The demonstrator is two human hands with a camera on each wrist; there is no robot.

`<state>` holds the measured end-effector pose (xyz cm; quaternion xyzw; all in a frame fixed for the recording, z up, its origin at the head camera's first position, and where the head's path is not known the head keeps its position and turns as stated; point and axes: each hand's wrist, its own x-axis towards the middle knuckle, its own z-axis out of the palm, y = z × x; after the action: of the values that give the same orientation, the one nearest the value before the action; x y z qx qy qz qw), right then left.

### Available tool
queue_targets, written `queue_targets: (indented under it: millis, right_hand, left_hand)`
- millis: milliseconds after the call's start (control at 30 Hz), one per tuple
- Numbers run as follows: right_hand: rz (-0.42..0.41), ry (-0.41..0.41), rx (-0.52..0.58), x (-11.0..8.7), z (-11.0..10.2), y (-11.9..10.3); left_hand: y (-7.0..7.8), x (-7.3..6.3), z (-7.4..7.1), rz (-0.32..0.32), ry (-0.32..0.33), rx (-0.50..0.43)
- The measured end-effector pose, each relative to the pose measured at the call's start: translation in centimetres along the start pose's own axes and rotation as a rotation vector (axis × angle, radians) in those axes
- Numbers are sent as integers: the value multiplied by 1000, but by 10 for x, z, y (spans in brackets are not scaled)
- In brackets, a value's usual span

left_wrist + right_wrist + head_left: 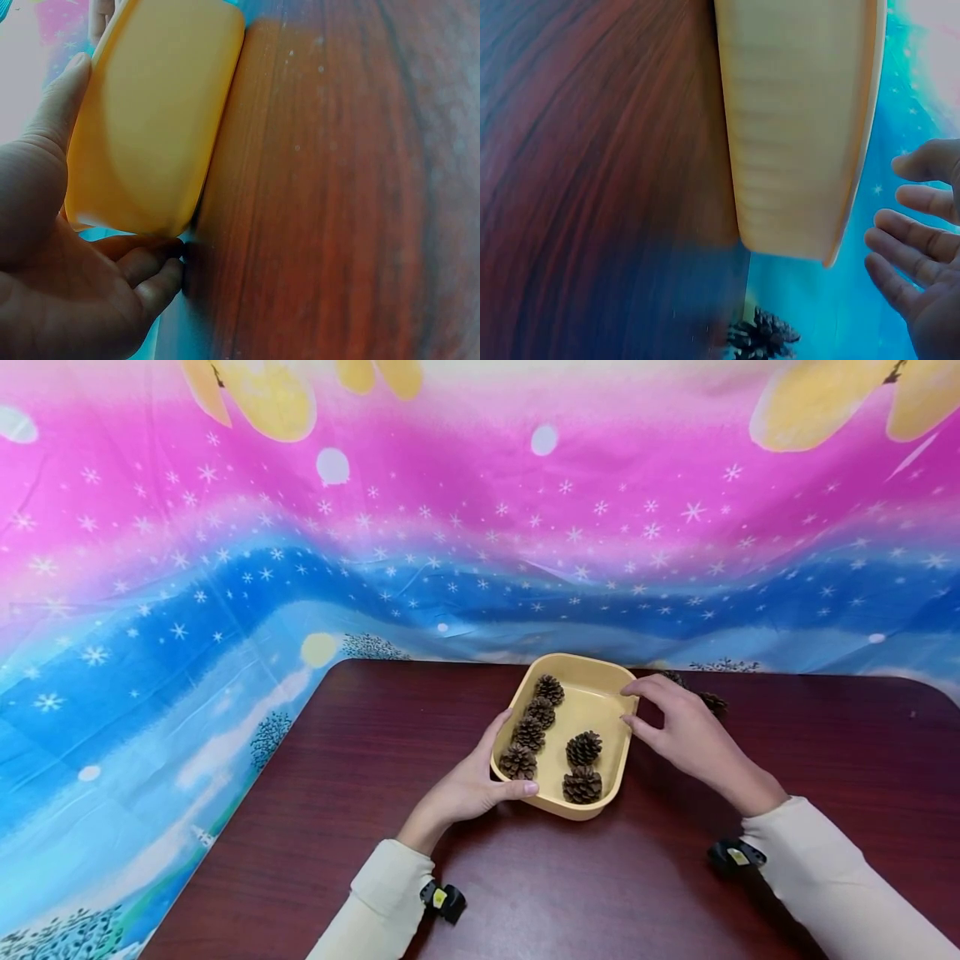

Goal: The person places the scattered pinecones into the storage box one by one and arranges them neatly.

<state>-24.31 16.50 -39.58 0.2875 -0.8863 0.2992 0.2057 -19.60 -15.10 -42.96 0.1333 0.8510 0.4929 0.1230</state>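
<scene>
A yellow rectangular plastic container (585,681) stands on the table, with several brown pine cones inside. Some form a row along its left wall, ending in a near pine cone (518,762). On the right side of its floor lie two more, a pine cone (583,747) and a nearer pine cone (582,785). My left hand (468,785) grips the container's near left corner, thumb at the near rim and fingers along the left side. Over the right rim hovers my right hand (686,727), thumb and fingers apart and nothing between them.
Behind my right hand, a pine cone (713,703) and another partly hidden pine cone (672,678) lie on the dark red wooden table (360,735) near its far edge. A colourful snowflake-printed cloth (450,527) hangs behind the table and along its left side.
</scene>
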Motion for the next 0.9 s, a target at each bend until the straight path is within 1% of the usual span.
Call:
queue_targets:
  millis: [233,600,900]
  right_hand:
    - [30,3,9,-5,-10,9]
    - [44,22,-29,-13,-18,25]
    - [88,-10,-50,-17,-23,37]
  left_hand:
    - [0,-1,0,-4,2,6]
    - [0,0,0,5,3,1]
    - [0,-1,0,4,0,9]
